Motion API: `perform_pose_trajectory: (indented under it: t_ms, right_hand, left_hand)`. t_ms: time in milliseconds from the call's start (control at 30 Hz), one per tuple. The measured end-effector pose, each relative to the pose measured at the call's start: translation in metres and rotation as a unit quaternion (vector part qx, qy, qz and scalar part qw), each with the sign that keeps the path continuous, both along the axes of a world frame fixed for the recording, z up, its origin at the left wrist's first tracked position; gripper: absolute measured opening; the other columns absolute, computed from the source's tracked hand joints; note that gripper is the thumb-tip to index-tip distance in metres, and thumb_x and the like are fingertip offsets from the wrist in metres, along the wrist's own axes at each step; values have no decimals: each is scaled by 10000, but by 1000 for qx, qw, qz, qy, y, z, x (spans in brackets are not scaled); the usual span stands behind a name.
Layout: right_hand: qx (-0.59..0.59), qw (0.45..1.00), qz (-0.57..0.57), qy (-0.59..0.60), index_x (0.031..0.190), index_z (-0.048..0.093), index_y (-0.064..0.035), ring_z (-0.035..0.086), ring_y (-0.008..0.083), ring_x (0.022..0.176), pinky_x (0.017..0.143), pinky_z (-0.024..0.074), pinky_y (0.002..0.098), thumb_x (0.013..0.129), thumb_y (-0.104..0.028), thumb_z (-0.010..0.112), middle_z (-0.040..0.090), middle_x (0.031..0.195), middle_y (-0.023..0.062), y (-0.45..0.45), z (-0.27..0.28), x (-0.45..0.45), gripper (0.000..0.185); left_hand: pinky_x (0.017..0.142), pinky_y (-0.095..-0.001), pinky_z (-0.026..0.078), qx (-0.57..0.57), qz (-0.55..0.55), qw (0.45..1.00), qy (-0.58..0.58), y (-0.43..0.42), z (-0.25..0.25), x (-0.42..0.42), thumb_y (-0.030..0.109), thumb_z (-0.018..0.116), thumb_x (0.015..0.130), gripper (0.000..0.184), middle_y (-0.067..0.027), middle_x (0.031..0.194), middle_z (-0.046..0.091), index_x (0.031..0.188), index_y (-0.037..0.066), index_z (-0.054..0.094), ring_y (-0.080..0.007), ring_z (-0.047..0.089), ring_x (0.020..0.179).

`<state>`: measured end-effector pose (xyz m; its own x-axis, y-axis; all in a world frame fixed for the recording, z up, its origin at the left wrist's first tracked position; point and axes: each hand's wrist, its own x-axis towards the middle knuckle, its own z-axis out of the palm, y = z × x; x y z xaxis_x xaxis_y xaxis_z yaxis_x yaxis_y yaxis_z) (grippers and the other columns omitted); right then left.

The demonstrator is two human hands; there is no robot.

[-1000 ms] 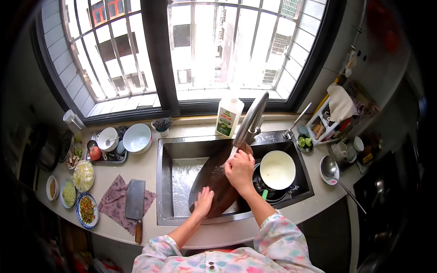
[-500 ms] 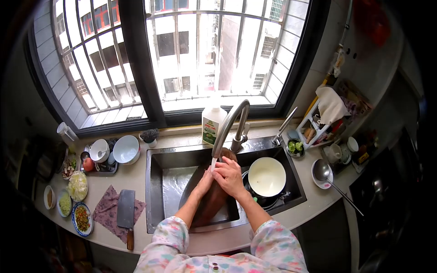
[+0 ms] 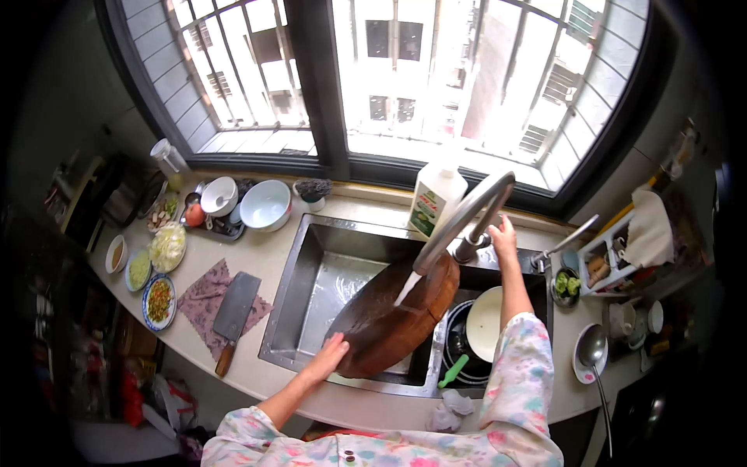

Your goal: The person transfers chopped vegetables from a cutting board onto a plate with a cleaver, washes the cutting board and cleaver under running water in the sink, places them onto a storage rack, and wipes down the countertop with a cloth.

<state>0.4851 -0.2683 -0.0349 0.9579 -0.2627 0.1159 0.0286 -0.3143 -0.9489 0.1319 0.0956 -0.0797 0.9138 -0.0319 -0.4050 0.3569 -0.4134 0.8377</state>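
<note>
A round wooden board (image 3: 397, 315) stands tilted in the sink (image 3: 311, 288) while water runs onto it from the curved faucet (image 3: 467, 214). My left hand (image 3: 327, 357) rests against the board's lower left edge, fingers stretched out. Beyond the faucet's spout, my right hand (image 3: 503, 236) is raised at the faucet's base, beside the handle, its fingers partly hidden by the faucet. Just right of the board, a white pot (image 3: 485, 327) sits in the right basin over a dark rack, near a green handle (image 3: 453, 371).
Left of the sink, a cleaver (image 3: 237, 307) lies on a purple cloth (image 3: 204, 300). Bowls and plates of chopped food, including a blue-rimmed plate (image 3: 159, 302), stand farther left. A white bottle (image 3: 436, 198) is behind the sink. A ladle (image 3: 592, 346) rests in a bowl on the right.
My right hand has left the board's top and moved right to the faucet's base. My left hand has moved down to the board's lower left edge. The view has shifted.
</note>
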Motion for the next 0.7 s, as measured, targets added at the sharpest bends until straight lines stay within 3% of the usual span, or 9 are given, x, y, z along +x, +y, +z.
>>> perform_pose_trajectory:
  t_ms: [33, 67, 167, 200, 333, 433, 533, 633, 700]
  right_hand:
    - [-43, 997, 27, 55, 1296, 387, 23, 570, 198, 786, 685, 469, 314, 711, -117, 604, 578, 896, 121, -4, 3, 7, 639]
    - [-26, 999, -12, 37, 1251, 454, 19, 496, 135, 637, 556, 440, 291, 681, -121, 621, 515, 740, 48, -3, -5, 16, 611]
    - [-153, 984, -41, 77, 1047, 611, -63, 601, 226, 697, 649, 466, 345, 680, -147, 608, 615, 802, 90, -6, -12, 26, 376]
    - [-157, 985, -41, 54, 877, 626, -77, 598, 303, 731, 666, 456, 398, 718, -161, 587, 607, 833, 108, 3, 2, 14, 184]
    - [-288, 942, -12, -172, 768, 545, -58, 532, 346, 799, 683, 411, 448, 797, -141, 523, 530, 798, 128, 34, 22, -19, 90]
    - [-313, 947, 13, -73, 1012, 544, -45, 510, 353, 961, 813, 415, 422, 787, -105, 528, 527, 1005, 164, 34, 37, -41, 233]
    - [-248, 955, -8, -163, 1227, 435, 8, 471, 349, 1082, 919, 381, 389, 773, -80, 568, 481, 1154, 206, 52, 47, -78, 481]
    - [-103, 993, 48, -43, 1177, 490, 7, 493, 308, 1078, 929, 382, 350, 827, -115, 549, 511, 1149, 182, 87, 73, -154, 376]
    - [-89, 986, 95, -107, 1153, 511, 11, 502, 289, 1080, 923, 389, 341, 866, -121, 512, 517, 1167, 176, 98, 63, -196, 315]
  left_hand:
    - [1094, -379, 130, 12, 0, 1000, -22, -12, 21, -5, 475, 304, 933, 655, -208, 1436, 209, 1368, -13, 252, -316, 156, 1351]
    - [1088, -388, 150, 27, -18, 998, -61, -26, 54, -6, 472, 330, 926, 657, -208, 1430, 226, 1362, -16, 265, -328, 170, 1345]
    - [1052, -408, 249, 76, -59, 969, -228, -63, 117, 7, 455, 512, 852, 704, -205, 1384, 321, 1328, -26, 320, -355, 273, 1301]
    - [1037, -407, 275, 102, -52, 963, -243, -69, 123, 16, 442, 566, 809, 732, -208, 1366, 346, 1318, -27, 331, -358, 308, 1279]
    - [1011, -384, 338, 156, -46, 946, -280, -79, 125, 29, 357, 746, 639, 845, -213, 1310, 416, 1289, -27, 368, -337, 397, 1228]
    - [1023, -369, 330, 143, -66, 945, -288, -75, 122, 30, 301, 782, 589, 888, -207, 1322, 405, 1300, -24, 360, -320, 387, 1241]
    - [1040, -368, 303, 119, -97, 943, -295, -68, 115, 30, 312, 778, 602, 915, -199, 1360, 359, 1324, -23, 326, -318, 346, 1269]
    - [1059, -363, 268, 91, -124, 942, -297, -59, 112, 28, 325, 772, 621, 934, -197, 1390, 311, 1346, -13, 290, -317, 304, 1294]
    - [1072, -373, 235, 57, -159, 937, -306, -48, 102, 28, 364, 765, 633, 976, -180, 1427, 249, 1376, 13, 240, -311, 252, 1319]
